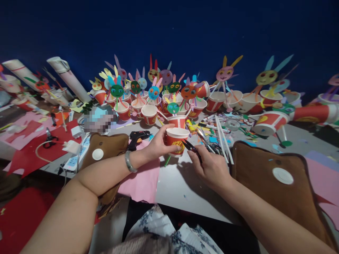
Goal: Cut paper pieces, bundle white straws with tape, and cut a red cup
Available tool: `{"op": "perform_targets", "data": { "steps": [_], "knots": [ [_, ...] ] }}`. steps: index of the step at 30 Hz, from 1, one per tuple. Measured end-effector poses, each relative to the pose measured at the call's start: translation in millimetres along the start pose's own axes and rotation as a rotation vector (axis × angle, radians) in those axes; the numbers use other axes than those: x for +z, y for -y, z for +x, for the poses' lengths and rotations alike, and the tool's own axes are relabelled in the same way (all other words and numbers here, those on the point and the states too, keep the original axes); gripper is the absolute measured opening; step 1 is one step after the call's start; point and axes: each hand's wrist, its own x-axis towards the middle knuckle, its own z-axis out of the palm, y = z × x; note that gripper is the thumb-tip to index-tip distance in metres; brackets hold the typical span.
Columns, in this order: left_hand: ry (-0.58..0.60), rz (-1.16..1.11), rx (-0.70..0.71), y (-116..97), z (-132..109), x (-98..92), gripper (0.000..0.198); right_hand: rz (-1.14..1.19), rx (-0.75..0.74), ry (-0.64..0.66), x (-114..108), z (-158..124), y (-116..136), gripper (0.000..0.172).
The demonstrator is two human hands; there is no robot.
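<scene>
Paper cup (177,140) is held upright, mouth toward twelve o'clock, pinched in the left hand (156,145) grip. Scissors (190,146) are clasped by the right hand (209,167), blades pointed at ten o'clock.

Mid-frame, a cup (177,140) sits between the left hand (159,144) and the right hand (209,167). What may be scissors (192,146), in the right hand, touch it. Behind stands a row of cups (149,113). A glue gun (139,135) lies left of the cup and straws (222,139) right, with one pad (106,151) at lower left and another (278,183) at lower right.
</scene>
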Motion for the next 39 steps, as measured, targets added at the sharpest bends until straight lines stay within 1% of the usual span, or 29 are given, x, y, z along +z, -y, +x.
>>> {"op": "perform_targets", "data": {
  "steps": [5, 8, 14, 23, 28, 34, 39],
  "knots": [
    [0.011, 0.060, 0.073, 3.3, 0.5, -1.2, 0.080, 0.004, 0.009, -0.001, -0.6, 0.3, 0.1, 0.047],
    [0.016, 0.085, 0.092, 4.7, 0.6, -1.6, 0.079, 0.016, 0.008, -0.001, -1.4, 1.1, 0.5, 0.047],
    [0.020, 0.100, 0.093, 5.6, 0.6, -2.0, 0.081, 0.015, 0.010, 0.008, -3.6, 1.9, 2.5, 0.050],
    [0.026, 0.107, 0.121, 5.9, 0.9, -2.7, 0.080, 0.024, 0.041, 0.049, -3.0, 1.3, 1.3, 0.049],
    [0.058, 0.070, 0.131, 5.7, 1.7, -2.0, 0.079, 0.032, 0.027, 0.037, -4.4, 2.6, 2.0, 0.052],
    [0.065, 0.070, 0.112, 4.9, 0.8, -1.6, 0.080, 0.002, 0.014, 0.014, -3.6, 2.4, 1.1, 0.055],
    [0.068, 0.085, 0.102, 5.0, 0.4, -2.4, 0.082, -0.026, 0.007, -0.001, -2.8, 2.0, 0.2, 0.053]
  ]
}}
